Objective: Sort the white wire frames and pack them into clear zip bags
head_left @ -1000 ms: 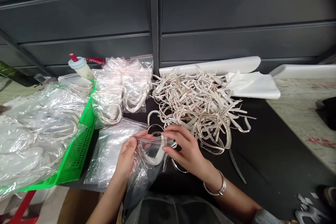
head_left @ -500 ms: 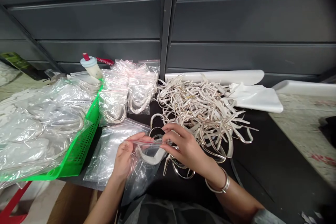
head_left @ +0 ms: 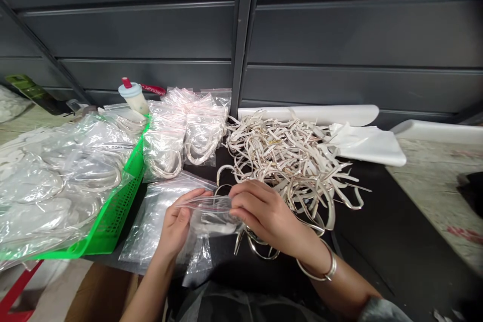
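Note:
A clear zip-lock bag (head_left: 209,205) is stretched between my two hands above the black table, its zip edge facing up. My left hand (head_left: 174,225) grips the bag's left end, thumb on the near side. At the right corner, the fingers of my right hand (head_left: 266,217) pinch the zip edge. A whitish curved piece (head_left: 215,228) shows blurrily through the plastic. Flat clear bags (head_left: 151,226) lie under and beside my left hand. Just beyond my right hand spreads a tangled heap of metal bangles partly wrapped in white strips (head_left: 287,153).
A green basket (head_left: 126,196) full of bagged bangles stands on the left. Filled zip-lock bags (head_left: 164,148) are stacked behind, near a lidded cup (head_left: 135,98). White foam sheets (head_left: 309,114) lie along the dark panelled wall (head_left: 320,35).
My right hand has drawn slightly left and the bag has tilted, so the curved piece inside looks flatter. My left hand has shifted slightly left, its thumb now in view.

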A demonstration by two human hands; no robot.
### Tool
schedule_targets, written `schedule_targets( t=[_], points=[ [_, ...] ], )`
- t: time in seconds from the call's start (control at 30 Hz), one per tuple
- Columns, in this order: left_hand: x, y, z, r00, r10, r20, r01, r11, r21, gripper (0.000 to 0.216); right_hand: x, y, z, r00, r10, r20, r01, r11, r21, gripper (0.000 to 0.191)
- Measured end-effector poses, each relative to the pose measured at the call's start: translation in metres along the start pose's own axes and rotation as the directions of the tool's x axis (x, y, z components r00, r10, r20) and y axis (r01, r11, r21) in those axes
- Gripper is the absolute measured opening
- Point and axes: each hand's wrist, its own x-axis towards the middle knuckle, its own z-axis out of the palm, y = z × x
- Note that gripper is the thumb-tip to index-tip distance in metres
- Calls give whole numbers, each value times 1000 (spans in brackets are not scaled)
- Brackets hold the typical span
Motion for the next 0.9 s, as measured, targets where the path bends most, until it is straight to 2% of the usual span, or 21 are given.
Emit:
schedule_targets(
  t=[0.1,0.2,0.3,0.4,0.5,0.6,0.7,0.8,0.9],
  points=[
    [0,-2,-2,999,33,-5,-32,997,71,44,-1,-2,-1,998,-2,-67,6,998,60,12],
    [1,-4,-2,999,1,-49,9,980,199,33,-3,0,2,996,42,-80,-31,991,133,12],
    [2,-4,1,996,-33,-80,54,960,274,28,-5,8,7,989,101,-106,-85,986,146,10],
    [3,-1,6,996,6,-89,23,946,323,24,-8,15,10,977,144,-160,-126,985,119,8],
    [4,6,11,993,69,-93,-21,897,441,19,-8,15,13,985,148,-92,-147,989,20,13],
    [5,13,18,989,141,-52,-86,816,572,13,-4,11,19,993,113,45,-109,989,-97,13],
    [4,16,21,982,191,-9,-141,759,636,9,-3,9,23,986,99,131,-78,984,-160,16],
    [2,12,16,978,200,-49,-127,773,622,9,-8,15,20,985,105,139,-81,982,-170,19],
    [1,7,7,977,167,-134,-62,818,572,9,-19,23,12,986,149,73,-139,982,-131,21]
  ],
)
